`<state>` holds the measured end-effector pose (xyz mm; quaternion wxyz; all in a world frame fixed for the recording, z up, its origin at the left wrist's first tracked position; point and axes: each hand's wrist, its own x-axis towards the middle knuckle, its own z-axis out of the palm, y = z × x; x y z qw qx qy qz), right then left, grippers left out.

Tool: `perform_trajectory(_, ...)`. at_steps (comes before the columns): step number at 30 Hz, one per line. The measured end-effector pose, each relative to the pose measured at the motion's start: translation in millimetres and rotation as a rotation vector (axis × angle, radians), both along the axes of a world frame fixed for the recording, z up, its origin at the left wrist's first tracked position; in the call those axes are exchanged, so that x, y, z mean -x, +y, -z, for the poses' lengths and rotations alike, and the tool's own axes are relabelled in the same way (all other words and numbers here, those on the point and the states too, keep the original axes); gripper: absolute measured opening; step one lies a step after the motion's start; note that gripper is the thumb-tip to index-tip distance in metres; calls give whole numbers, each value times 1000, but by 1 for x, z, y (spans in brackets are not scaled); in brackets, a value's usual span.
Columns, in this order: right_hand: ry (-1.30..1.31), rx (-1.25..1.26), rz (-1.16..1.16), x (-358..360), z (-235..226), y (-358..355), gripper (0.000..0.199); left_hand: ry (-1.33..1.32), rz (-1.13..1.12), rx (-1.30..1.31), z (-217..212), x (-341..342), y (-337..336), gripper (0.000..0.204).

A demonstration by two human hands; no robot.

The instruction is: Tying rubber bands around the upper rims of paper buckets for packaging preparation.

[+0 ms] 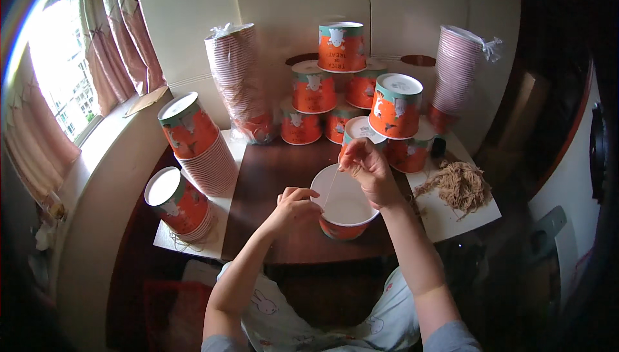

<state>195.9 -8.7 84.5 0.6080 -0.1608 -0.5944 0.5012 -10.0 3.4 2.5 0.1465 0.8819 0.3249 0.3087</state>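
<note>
An open paper bucket (pixel 351 231), orange outside and white inside, stands on the dark table in front of me. My left hand (pixel 298 206) is at its left rim, with bent fingers gripping the wall there. Above the bucket's far rim my right hand (pixel 366 170) pinches a thin string (pixel 331 185) between thumb and fingers. Taut, the string slants from the right fingertips down to the left fingers across the bucket's mouth. Whether it passes through the bucket wall, I cannot tell.
Upturned orange buckets (pixel 341 49) form a pyramid behind. Bagged bucket stacks stand at the back left (pixel 233 68) and back right (pixel 456 71). Two more bucket stacks (pixel 211 165) line the left side. A tangled brown twine heap (pixel 458 187) lies on the right.
</note>
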Motion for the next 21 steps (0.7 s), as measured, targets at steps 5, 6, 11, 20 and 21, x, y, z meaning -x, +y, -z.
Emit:
perform_trajectory(5, -77, 11, 19, -1, -1, -1, 13, -101, 46, 63, 5, -7, -2, 21)
perform_trajectory(6, -97, 24, 36, 0, -1, -1, 13, -98, 50, 63, 7, -7, -1, 21)
perform_trajectory(11, -38, 49, 35, -3, -1, 0, 13, -63, 100, 62, 1, -15, -6, 24)
perform_trajectory(20, -80, 45, 39, 0, 3, 2, 13, -122, 163, -4, 5, -28, -8, 15)
perform_trajectory(21, -51, 58, 40, 0, 3, 1, 13, -123, 163, -4, 5, -29, -9, 15)
